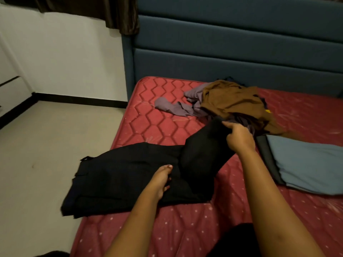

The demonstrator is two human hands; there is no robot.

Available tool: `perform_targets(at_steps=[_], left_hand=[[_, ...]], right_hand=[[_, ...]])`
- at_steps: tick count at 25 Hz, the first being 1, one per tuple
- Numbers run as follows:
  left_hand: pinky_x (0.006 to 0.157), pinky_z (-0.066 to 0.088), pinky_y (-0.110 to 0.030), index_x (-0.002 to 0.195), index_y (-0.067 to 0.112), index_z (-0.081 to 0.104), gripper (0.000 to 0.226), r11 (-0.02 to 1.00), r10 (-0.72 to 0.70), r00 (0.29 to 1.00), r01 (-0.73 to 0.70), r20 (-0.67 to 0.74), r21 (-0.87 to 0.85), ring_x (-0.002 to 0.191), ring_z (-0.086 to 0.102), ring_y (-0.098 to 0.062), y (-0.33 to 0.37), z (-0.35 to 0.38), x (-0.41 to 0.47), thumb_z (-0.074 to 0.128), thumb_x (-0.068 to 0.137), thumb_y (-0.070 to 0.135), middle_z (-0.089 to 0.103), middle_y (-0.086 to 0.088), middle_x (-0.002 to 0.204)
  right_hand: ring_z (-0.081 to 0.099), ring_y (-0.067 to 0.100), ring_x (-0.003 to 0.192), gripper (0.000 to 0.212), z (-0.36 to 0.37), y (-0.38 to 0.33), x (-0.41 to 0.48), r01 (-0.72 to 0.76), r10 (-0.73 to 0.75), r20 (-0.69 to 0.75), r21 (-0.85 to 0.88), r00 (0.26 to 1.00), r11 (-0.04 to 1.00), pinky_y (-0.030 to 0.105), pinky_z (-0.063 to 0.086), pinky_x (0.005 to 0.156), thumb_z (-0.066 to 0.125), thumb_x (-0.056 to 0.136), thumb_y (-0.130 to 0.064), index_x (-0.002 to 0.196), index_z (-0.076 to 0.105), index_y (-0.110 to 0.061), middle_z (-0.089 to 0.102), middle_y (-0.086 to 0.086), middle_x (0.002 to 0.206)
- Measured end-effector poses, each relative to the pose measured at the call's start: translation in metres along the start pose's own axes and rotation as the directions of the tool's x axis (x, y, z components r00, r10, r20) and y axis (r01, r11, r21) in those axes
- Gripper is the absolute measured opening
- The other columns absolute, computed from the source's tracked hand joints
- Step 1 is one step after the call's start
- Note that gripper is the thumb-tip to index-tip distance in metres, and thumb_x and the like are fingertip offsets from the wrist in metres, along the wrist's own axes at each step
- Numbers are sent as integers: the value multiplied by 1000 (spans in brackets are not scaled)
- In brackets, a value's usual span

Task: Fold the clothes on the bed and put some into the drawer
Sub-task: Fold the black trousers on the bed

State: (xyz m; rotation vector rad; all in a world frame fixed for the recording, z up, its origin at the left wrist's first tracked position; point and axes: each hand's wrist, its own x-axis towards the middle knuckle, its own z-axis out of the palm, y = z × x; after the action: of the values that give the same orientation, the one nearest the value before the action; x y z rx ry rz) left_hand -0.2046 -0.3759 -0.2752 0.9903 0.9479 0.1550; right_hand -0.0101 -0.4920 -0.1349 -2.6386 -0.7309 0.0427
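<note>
You're mid-fold on the black trousers: your left hand presses them flat to the bed, fingers mostly straight, while your right hand pinches the raised leg end. Next, I judge, carry that end over your left hand; the unfolded pile lies just beyond your right.

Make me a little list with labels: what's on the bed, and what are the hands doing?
bed: red mattress, teal headboard
being folded: black trousers
left hand: rests flat on the trousers
right hand: grips a lifted end of them
pile: brown garment over purple garment, by the headboard
right side: blue-grey garment
</note>
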Motion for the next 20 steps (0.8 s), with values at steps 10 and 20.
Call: perform_targets(at_steps=[10,20], left_hand=[[102,45,-37,143,34,30,61,914,137,987,-159,84,373,116,57,-24,-26,114,52,61,92,17,58,-8,128],[95,38,-12,127,15,62,46,731,346,932,-338,106,593,120,55,-15,-27,147,72,66,84,1,61,-3,128]], right_hand=[[37,30,133,51,63,162,20,-304,301,-40,-192,953,933,44,36,103,33,99,-13,145,37,-35,37,3,151],[-2,21,149,58,126,155,-9,-100,151,297,-179,943,979,56,2,116,28,101,-46,154,6,-33,2,-6,162]])
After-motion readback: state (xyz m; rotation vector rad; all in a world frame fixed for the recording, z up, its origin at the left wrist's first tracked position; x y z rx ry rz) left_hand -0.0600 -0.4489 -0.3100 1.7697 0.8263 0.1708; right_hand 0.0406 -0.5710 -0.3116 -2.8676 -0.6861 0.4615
